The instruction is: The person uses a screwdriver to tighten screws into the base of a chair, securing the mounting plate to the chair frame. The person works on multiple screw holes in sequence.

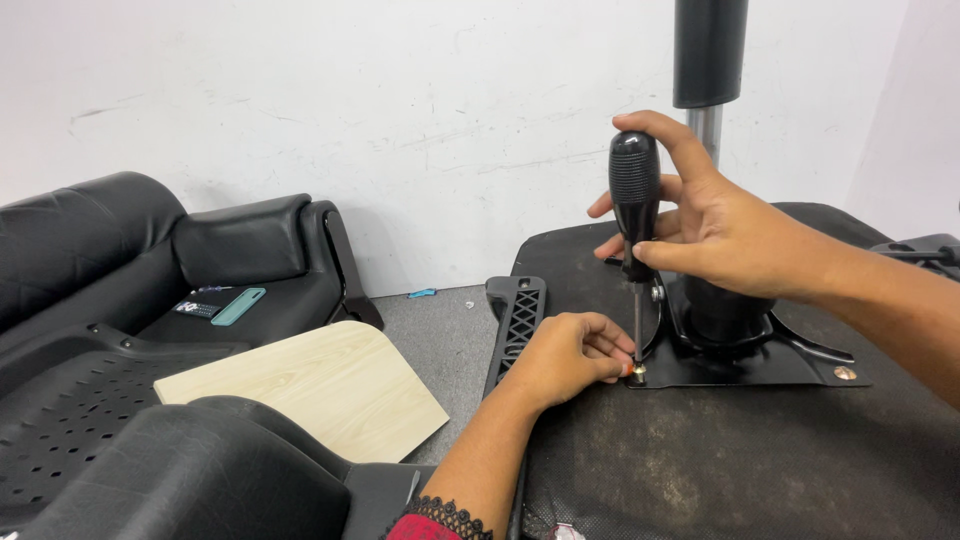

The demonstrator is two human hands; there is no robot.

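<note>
My right hand [715, 225] grips the black ribbed handle of a screwdriver [634, 200] held upright. Its shaft points down onto a screw [637, 375] at the front left corner of a black metal mounting plate [760, 365]. The plate lies on the upturned underside of a chair seat [720, 460]. My left hand [565, 358] rests on the seat, its fingertips pinching at the screw and the screwdriver tip. A black gas cylinder column [708, 60] rises from the plate behind my right hand. Another screw [845, 373] sits in the plate's right corner.
A black armrest [517, 320] with a lattice pattern lies along the seat's left edge. A pale wooden board [320, 385] rests on black chair parts at the left. A black padded chair back [150, 260] with a teal phone [238, 306] on it lies against the white wall.
</note>
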